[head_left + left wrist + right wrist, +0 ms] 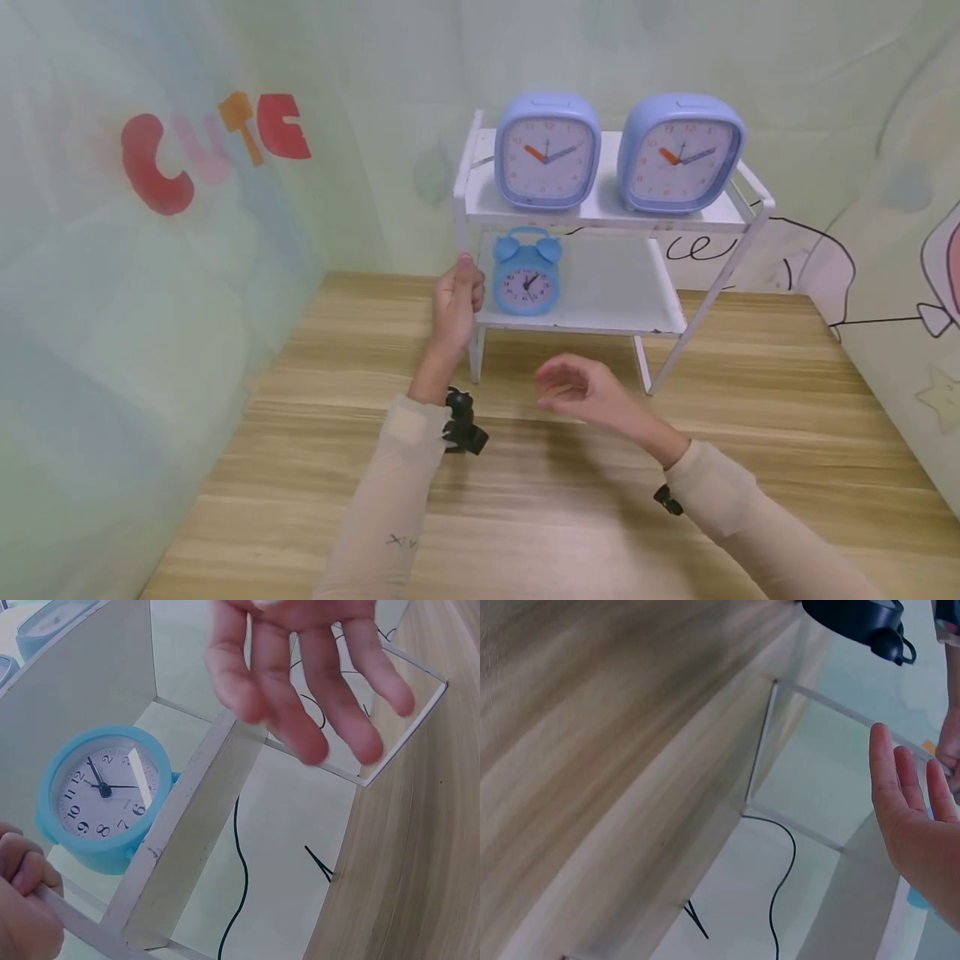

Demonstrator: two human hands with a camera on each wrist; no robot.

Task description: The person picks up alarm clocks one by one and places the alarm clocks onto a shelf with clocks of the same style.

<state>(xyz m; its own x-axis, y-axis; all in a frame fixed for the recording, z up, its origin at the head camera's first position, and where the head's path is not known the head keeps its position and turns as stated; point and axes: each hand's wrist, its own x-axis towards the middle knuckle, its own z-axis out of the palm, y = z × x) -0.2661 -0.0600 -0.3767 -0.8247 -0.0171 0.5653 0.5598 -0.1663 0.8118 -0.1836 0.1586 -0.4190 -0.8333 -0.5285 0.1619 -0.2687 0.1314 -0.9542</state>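
Observation:
A white two-tier rack (615, 287) stands on the wooden surface, and my left hand (456, 300) grips its left front post beside the lower shelf. On that shelf, just right of the hand, sits a light-blue twin-bell alarm clock (527, 287). The left wrist view shows the same alarm clock (105, 791) behind the shelf's front edge, with my left hand (26, 892) at lower left. My right hand (585, 390) hovers in front of the rack below the lower shelf, holding nothing. Its fingers (885, 772) are apart and loosely bent.
Two lavender rounded-square clocks, a left one (546, 150) and a right one (681, 154), stand on the rack's top tier. Wooden flooring (360, 350) spreads around the rack's legs. A printed cloth wall (390, 150) rises behind and at both sides, with red letters at left.

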